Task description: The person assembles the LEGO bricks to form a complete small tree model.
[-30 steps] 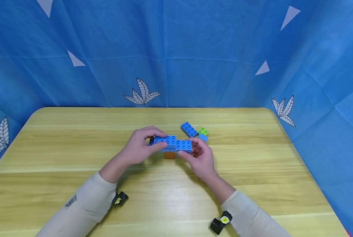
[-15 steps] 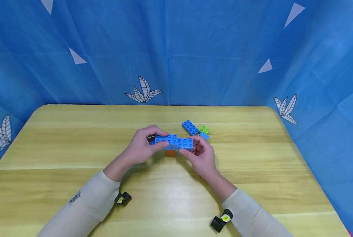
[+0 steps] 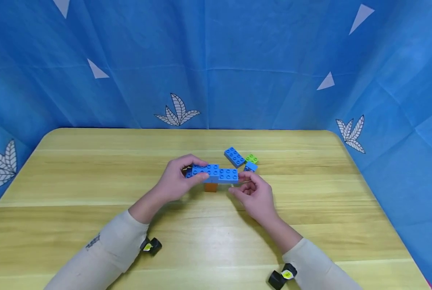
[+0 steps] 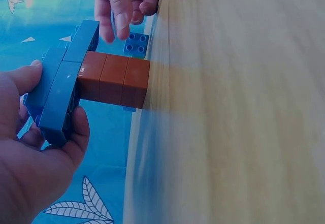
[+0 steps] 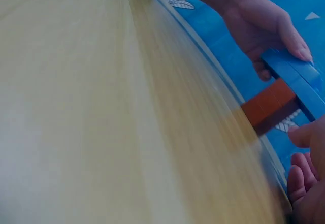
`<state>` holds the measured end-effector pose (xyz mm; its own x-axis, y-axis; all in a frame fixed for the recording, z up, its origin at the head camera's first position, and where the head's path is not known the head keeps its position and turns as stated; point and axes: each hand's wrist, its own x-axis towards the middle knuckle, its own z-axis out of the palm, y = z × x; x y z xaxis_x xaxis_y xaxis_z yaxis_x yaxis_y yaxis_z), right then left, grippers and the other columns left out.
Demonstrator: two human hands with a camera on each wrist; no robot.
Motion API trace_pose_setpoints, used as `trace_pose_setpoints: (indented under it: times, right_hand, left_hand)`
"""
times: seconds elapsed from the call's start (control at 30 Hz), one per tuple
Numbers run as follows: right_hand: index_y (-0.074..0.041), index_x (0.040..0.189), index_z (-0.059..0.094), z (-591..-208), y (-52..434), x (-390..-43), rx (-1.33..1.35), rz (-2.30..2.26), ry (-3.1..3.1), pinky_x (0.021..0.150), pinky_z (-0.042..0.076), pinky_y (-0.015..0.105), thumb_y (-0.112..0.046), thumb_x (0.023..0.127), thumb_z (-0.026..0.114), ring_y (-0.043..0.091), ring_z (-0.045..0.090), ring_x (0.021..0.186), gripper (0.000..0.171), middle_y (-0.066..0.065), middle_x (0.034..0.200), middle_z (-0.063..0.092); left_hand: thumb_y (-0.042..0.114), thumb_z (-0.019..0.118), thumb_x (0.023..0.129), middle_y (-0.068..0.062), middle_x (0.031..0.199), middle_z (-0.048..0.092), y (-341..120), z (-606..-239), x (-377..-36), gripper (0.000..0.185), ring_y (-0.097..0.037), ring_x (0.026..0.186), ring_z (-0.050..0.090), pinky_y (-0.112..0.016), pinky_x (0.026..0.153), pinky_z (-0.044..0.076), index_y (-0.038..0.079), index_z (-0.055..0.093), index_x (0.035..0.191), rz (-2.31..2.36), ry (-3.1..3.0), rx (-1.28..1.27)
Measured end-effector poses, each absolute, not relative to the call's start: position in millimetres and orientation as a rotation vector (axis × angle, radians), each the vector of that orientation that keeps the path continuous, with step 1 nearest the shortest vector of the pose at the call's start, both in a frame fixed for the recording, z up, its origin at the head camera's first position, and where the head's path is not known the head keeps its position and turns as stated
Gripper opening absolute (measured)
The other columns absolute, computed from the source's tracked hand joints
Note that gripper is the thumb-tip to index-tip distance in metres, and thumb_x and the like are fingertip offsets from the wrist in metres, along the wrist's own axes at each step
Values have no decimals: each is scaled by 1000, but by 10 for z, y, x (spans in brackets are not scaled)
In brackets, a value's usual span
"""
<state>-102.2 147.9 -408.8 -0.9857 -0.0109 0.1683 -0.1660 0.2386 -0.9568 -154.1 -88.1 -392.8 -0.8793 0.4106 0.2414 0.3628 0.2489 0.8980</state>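
An orange-brown column of stacked toy bricks [image 4: 114, 79] stands on the table. Across its top run blue toy bricks [image 3: 228, 175] side by side, with another blue brick [image 3: 210, 170] over their left part. My left hand [image 3: 174, 182] grips the left part of these blue bricks, thumb in front and fingers behind. In the left wrist view, its fingers curl around the blue bricks' end. Just off the right end is my right hand [image 3: 257, 197], thumb and index finger spread apart with nothing between them.
Behind the right hand lie a loose blue brick [image 3: 234, 157], a small green brick [image 3: 251, 159] and a smaller blue brick [image 3: 250, 166]. The wooden table [image 3: 92, 169] extends to both sides. A blue patterned curtain [image 3: 259, 60] hangs beyond its far edge.
My right hand has let go of the right end of the blue bricks and drawn slightly right and toward me. The left hand keeps its grip on them.
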Motion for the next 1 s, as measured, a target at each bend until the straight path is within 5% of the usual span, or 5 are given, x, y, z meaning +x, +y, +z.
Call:
trace_pose_setpoints:
  times: [0.27,0.6,1.0]
  right_hand:
    - [2,97,65,-4382,1789,-1169,-5,1661,-2189,55,48,22,-1,75,78,25,58,66,25,16,90,64]
    - [-10,112,58,-4404,1839,-1390,-197,1310,-2495,56,48,30,-31,74,81,16,58,64,50,4,103,60]
    - [-13,109,58,-4429,1832,-1400,-193,1317,-2527,60,49,30,-23,83,74,14,59,72,32,0,101,64]
  left_hand:
    - [28,71,85,3,107,62,-901,-3937,-1540,25,-21,88,56,-34,68,49,18,68,108,1771,2388,742]
    - [30,71,85,3,109,62,-905,-3929,-1546,27,-21,90,56,-36,70,48,19,68,109,1780,2359,717]
    - [14,68,88,-4,112,61,-872,-3780,-1461,25,-22,91,55,-35,73,47,8,66,112,1765,2343,661]
